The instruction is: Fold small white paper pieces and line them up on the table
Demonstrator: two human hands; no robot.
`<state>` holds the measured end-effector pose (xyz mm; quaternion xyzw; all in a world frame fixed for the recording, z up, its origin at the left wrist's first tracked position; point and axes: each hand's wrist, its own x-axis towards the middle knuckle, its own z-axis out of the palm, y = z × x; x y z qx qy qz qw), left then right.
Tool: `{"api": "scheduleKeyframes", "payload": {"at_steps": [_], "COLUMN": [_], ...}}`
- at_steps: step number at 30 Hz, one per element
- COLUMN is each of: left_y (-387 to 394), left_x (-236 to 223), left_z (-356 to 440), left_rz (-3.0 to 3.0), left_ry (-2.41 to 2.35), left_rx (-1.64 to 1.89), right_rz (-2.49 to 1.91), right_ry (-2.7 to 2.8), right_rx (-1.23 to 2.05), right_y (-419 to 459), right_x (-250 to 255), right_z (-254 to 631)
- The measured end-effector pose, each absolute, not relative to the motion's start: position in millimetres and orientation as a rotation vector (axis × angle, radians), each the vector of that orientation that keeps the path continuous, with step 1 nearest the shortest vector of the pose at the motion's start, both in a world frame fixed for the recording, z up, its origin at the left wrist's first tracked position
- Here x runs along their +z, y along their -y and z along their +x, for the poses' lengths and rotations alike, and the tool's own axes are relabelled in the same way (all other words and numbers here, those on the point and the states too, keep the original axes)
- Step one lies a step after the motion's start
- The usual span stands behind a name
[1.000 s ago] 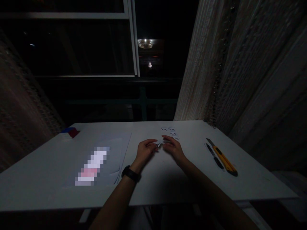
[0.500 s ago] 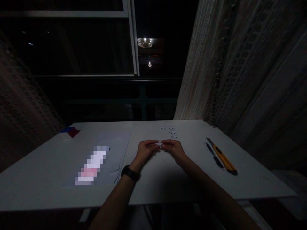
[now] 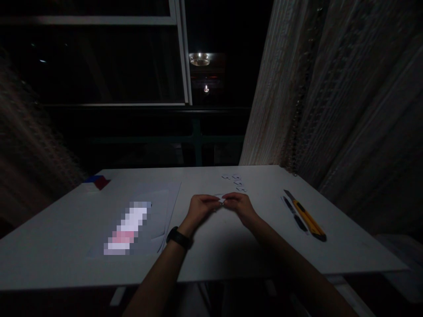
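Between the fingertips of both hands is a small piece of white paper (image 3: 221, 199), mostly covered by the fingers. My left hand (image 3: 202, 207), with a black band (image 3: 179, 238) on its wrist, pinches it from the left. From the other side my right hand (image 3: 241, 206) pinches it too, and the two sets of fingertips almost meet. Just beyond the right hand lie several small folded paper pieces (image 3: 237, 182) with dark marks. The fine shape of the held paper is too small and dim to make out.
White sheets of paper (image 3: 161, 211) lie at the left of the white table (image 3: 211, 266), with a bright pixelated patch over them. A colourful block (image 3: 97, 182) sits at the far left. On the right are a yellow utility knife (image 3: 309, 218) and a dark pen (image 3: 295, 215).
The fingers have shifted slightly around the paper, and its visible part has changed shape. Both hands stay in nearly the same place.
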<state>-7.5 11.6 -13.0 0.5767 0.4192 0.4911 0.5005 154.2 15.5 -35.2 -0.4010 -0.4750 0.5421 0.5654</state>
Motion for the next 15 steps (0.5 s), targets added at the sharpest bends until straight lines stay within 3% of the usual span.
{"api": "scheduleKeyframes", "payload": {"at_steps": [15], "left_y": [-11.4], "left_x": [-12.7], "left_z": [-10.4], "left_rz": [1.279], "left_ry": [-0.919], "left_rx": [1.138], "right_rz": [-0.906], "right_ry": [1.176], "right_rx": [1.351], "right_y": [-15.0], "right_x": [-34.3], "right_z": [156.6]}}
